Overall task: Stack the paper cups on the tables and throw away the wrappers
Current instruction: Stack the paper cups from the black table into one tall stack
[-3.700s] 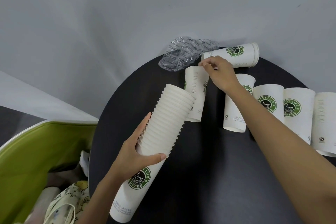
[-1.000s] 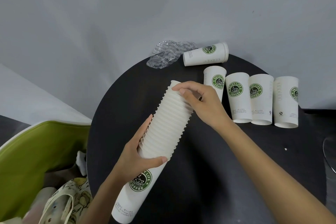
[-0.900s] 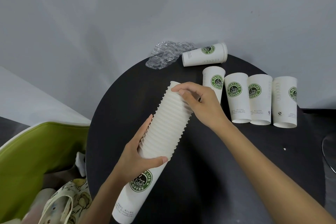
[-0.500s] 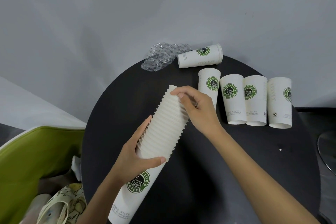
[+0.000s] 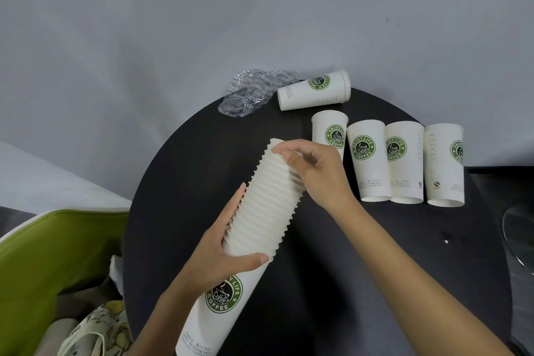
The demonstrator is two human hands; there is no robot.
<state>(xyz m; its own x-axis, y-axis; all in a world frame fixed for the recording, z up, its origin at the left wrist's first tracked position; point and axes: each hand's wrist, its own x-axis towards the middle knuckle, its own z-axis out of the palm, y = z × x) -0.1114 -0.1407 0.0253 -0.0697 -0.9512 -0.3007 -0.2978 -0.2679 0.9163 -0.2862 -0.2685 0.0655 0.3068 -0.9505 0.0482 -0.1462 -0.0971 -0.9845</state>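
1. Holding the stack (image 5: 261, 211) at centre frame, I have my left hand (image 5: 222, 257) clenched round its lower rims, thumb across the front, while my right hand (image 5: 315, 173) pinches the top rim with its fingertips (image 5: 281, 149).
2. I judge the stack light but long, so it may bend or slide apart if taken only at one end; a grip near the middle with a second at the top seems safest.
3. The paper walls look thin and easily dented, so a gentle squeeze on the ribbed rims, which look less slippery than the smooth sides, should do.
4. Four cups (image 5: 404, 162) stand upside down at right of centre, side by side; another cup (image 5: 313, 92) lies on its side above them.
5. The wrapper (image 5: 254, 91), crinkled clear plastic, sits at the desk's far edge, just left of the lying cup.
6. The round black desk (image 5: 361, 283) stands against a pale wall (image 5: 173, 23); a green chair (image 5: 43, 254) fills the lower left.
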